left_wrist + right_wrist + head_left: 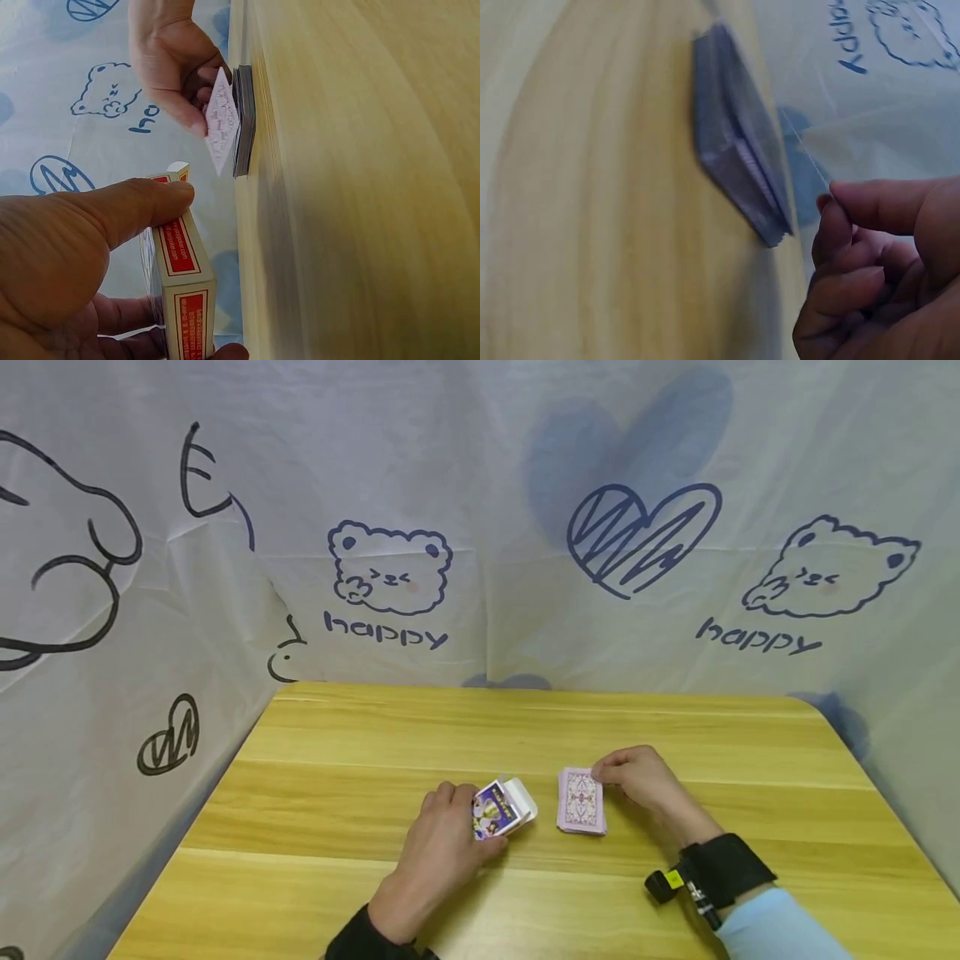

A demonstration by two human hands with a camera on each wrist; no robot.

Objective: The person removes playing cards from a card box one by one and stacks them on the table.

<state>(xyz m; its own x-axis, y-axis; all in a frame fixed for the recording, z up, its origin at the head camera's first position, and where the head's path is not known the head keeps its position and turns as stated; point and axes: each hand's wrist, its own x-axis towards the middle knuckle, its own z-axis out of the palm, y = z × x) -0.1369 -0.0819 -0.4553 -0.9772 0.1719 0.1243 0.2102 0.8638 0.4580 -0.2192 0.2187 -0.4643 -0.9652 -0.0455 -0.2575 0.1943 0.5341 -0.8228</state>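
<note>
My left hand grips a playing card box by its sides, with its white flap folded out toward the right. In the left wrist view the thumb lies along the red-and-white edge of the box. Between thumb and fingertip, my right hand pinches a single patterned playing card by one corner. That card is raised and tilted off the deck of cards. The deck lies face down on the table, a little to the right of the box.
The wooden table reaches back to a white cloth printed with hearts, bears and the word happy. Each wrist wears a black band; a small camera hangs at the right one.
</note>
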